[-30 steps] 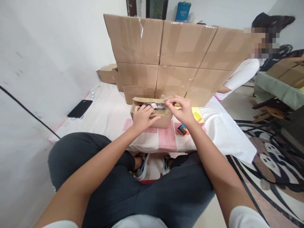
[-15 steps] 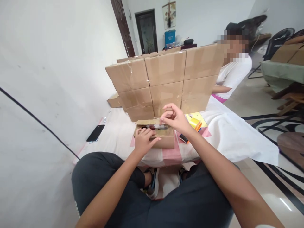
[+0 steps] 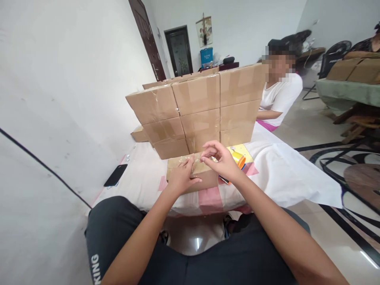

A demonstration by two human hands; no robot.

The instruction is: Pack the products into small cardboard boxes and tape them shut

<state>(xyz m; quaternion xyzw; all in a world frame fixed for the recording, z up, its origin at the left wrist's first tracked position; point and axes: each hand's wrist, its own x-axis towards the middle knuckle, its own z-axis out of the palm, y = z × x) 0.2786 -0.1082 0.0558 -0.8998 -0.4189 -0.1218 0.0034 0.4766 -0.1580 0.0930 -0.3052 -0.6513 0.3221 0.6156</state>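
A small cardboard box [image 3: 204, 182] lies near the front edge of the covered table, its top flaps down. My left hand [image 3: 182, 174] rests on the lid, fingers stretched out and thumb apart. Over the lid's right part, my right hand [image 3: 219, 158] is closed in a pinch. A shiny strip of clear tape [image 3: 196, 161] shows between the two hands and appears to run to the right fingertips. Just right of the box, partly behind my right wrist, lies a yellow and orange tape dispenser [image 3: 238, 159].
A wall of stacked cardboard boxes [image 3: 197, 107] stands right behind the small box. A black phone [image 3: 115, 175] lies at the table's left. Yellow paper [image 3: 245, 151] is under the dispenser. Another person [image 3: 282, 95] sits behind the stack at right. A wall [image 3: 44, 158] borders the left side.
The small box's flap has come down, hiding the dark items that showed inside. My left hand has moved onto the lid; my right hand stays pinched and is slightly lower. The camera view has shifted.
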